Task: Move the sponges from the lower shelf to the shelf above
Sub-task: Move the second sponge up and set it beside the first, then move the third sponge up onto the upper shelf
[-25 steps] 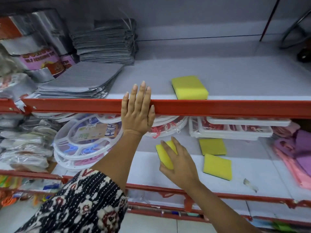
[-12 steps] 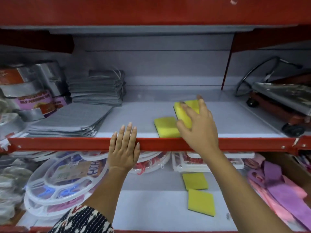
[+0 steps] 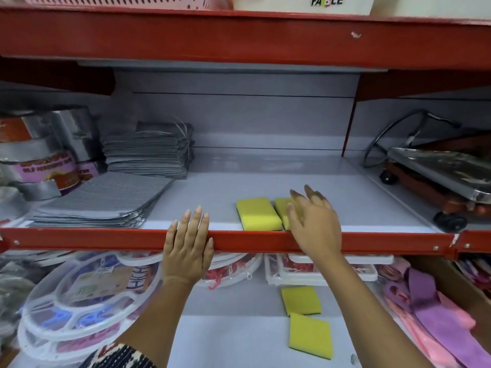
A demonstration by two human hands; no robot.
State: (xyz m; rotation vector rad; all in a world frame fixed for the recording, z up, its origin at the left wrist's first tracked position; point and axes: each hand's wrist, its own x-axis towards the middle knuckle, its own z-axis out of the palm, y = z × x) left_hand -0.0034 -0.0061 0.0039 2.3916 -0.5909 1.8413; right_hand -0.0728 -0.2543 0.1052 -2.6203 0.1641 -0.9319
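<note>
A: From the head camera, which step is this?

B: I'd judge a placement is finishing. The right hand (image 3: 314, 221) lies over a yellow sponge (image 3: 283, 208) on the upper shelf (image 3: 372, 208), fingers spread and loose, not clasping it. That sponge sits just beside another sponge (image 3: 258, 213), near the red front rail (image 3: 106, 240). The left hand (image 3: 188, 251) rests flat against that rail, fingers straight, holding nothing

A: What's left?

B: Two sponges on the lower shelf (image 3: 225, 341): one (image 3: 301, 300) further back, one (image 3: 310, 335) nearer, almost touching. The next move likely calls for reaching under the rail for one of them

A: Any writing?

B: "FABLE" on a white box (image 3: 329, 2) at the top. The labels on the foil rolls (image 3: 39, 160) are too blurred to read
</note>
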